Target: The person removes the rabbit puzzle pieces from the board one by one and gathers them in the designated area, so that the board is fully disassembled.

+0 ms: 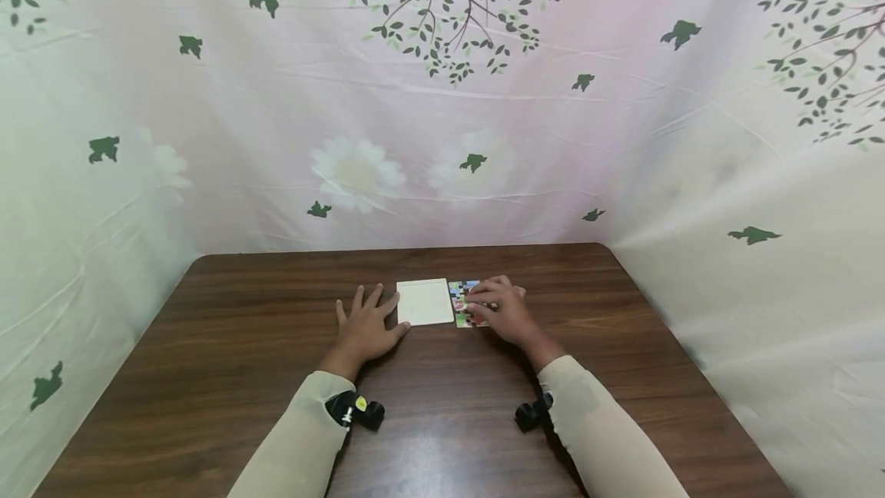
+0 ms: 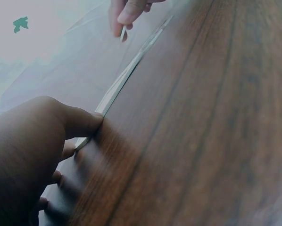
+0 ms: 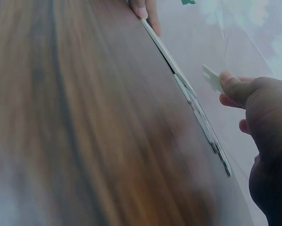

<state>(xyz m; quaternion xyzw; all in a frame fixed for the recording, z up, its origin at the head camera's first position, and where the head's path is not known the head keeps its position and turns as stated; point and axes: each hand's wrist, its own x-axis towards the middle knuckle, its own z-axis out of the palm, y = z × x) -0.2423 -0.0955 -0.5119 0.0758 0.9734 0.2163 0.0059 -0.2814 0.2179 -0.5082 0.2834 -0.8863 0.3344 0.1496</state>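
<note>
My left hand (image 1: 368, 333) lies on the table with its fingers spread, thumb and forefinger against the left edge of a flat white square board (image 1: 425, 302). Just right of the board is a patch of colourful jigsaw pieces (image 1: 458, 295), partly covered by my right hand (image 1: 510, 315). Between thumb and fingers, that hand pinches a small thin jigsaw piece (image 3: 211, 78), raised above the table in the right wrist view. Seen nearly edge-on in the left wrist view, the board (image 2: 113, 92) has the left thumb at its near corner.
Both things lie near the far side of a dark brown wooden table (image 1: 442, 383). Behind and beside the table hangs a pale curtain (image 1: 415, 121) printed with trees, birds and flowers. Each wrist carries a small black camera (image 1: 528, 415).
</note>
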